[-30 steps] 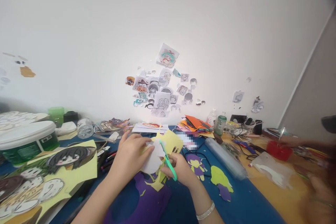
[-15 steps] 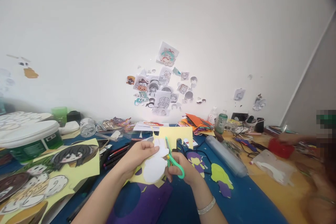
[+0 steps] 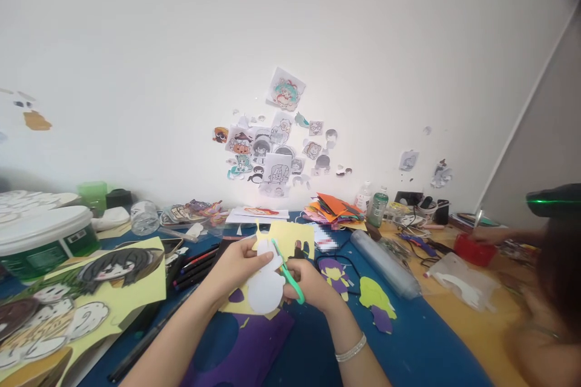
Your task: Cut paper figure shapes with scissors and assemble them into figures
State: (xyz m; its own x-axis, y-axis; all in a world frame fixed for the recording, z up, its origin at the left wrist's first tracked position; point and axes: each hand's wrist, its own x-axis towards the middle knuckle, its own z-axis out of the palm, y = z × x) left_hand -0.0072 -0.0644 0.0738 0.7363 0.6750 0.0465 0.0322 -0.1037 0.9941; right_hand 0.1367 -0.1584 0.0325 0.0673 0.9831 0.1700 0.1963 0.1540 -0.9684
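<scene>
My left hand (image 3: 236,262) pinches a yellow paper sheet (image 3: 293,236) with a white cut-out shape (image 3: 265,288) lying on top of it, held just above the table. My right hand (image 3: 308,283) is closed around green-handled scissors (image 3: 288,275), whose blades point up into the paper between the two hands. A silver bracelet (image 3: 350,349) sits on my right wrist. Purple paper (image 3: 242,354) lies on the blue table (image 3: 408,357) below the hands.
Cartoon paper figures on yellow card (image 3: 86,296) lie at left beside a green-and-white tub (image 3: 45,236). Markers (image 3: 195,263) sit near my left wrist. A clear roll (image 3: 381,263), purple and green cut-outs (image 3: 376,299), bottles (image 3: 376,205) and another person's arm (image 3: 499,234) are at right.
The paper and both hands have shifted slightly left and the yellow sheet has turned. The scissors have closed further into the paper than half a second ago.
</scene>
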